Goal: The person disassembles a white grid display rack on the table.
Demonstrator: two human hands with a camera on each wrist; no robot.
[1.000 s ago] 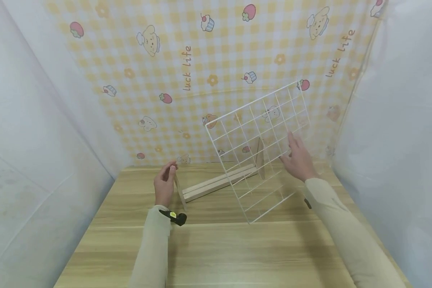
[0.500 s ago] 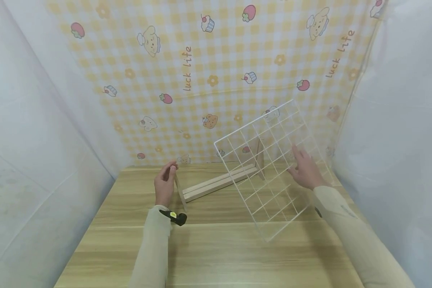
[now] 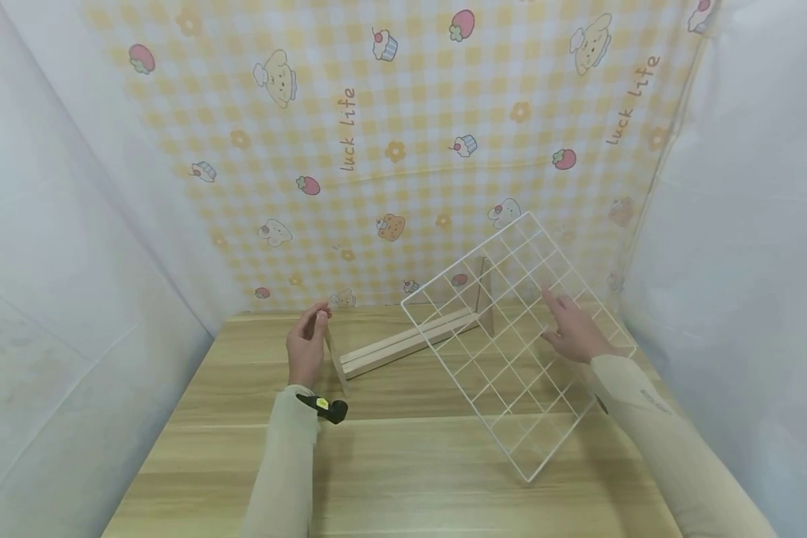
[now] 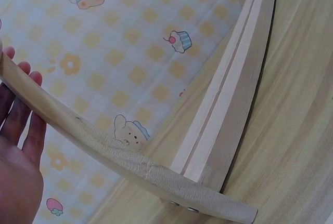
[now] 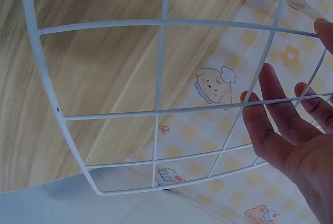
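My left hand point(image 3: 305, 347) holds the upper end of an upright wooden side piece point(image 4: 130, 156) of a low wooden stand point(image 3: 410, 344). In the left wrist view its fingers point(image 4: 32, 135) lie behind that piece. Two parallel bars point(image 4: 229, 104) run from it to the far side piece point(image 3: 486, 295). My right hand point(image 3: 578, 332) holds a white wire grid panel point(image 3: 465, 392) near its right side, tilted above the table. In the right wrist view the thumb point(image 5: 323, 31) and fingers point(image 5: 291, 125) are at the grid's wires point(image 5: 158, 68).
The wood-grain tabletop point(image 3: 403, 486) lies under both forearms. Behind it hangs a yellow checked cloth point(image 3: 403, 187) with cartoon prints. White sheets point(image 3: 746, 261) close off the left and right sides. A black wrist camera point(image 3: 323, 407) sits on the left cuff.
The wire grid panel has come down and turned clockwise, its lowest corner shifting toward the front right. My right hand has moved slightly down and right with it. My left hand and the stand stay put.
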